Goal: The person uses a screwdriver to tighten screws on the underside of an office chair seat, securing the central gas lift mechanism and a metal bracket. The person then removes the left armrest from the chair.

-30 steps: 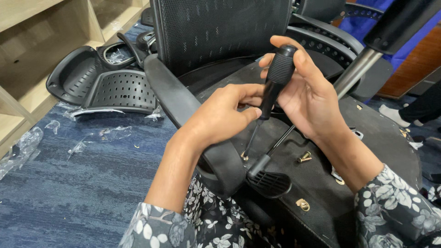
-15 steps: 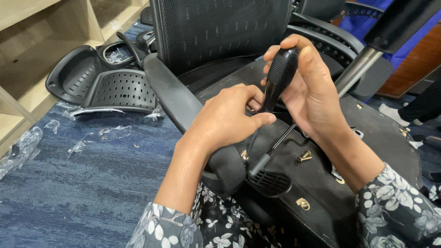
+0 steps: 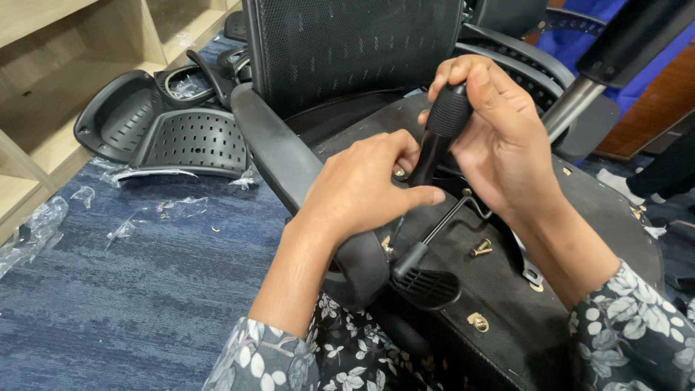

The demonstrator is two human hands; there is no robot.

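My right hand (image 3: 499,137) grips the black handle of a screwdriver (image 3: 441,130), held nearly upright over the underside of an overturned black office chair seat (image 3: 579,239). My left hand (image 3: 365,188) rests on the black armrest (image 3: 282,156), its fingers curled around the screwdriver's shaft and hiding the tip. A black adjustment lever with a ribbed paddle (image 3: 427,282) lies just below the hands. A loose brass screw (image 3: 480,248) sits on the seat base, and a brass fitting (image 3: 477,321) lies nearer to me.
The chair's mesh backrest (image 3: 355,51) stands behind the hands. Black perforated plastic chair parts (image 3: 166,130) lie on the blue carpet at left, with torn clear plastic wrap (image 3: 43,224). Wooden shelving (image 3: 65,65) fills the upper left. A metal gas cylinder (image 3: 572,108) rises at right.
My left hand has slid further up around the screwdriver shaft and now covers the tip. The handle has tilted slightly in my right hand.
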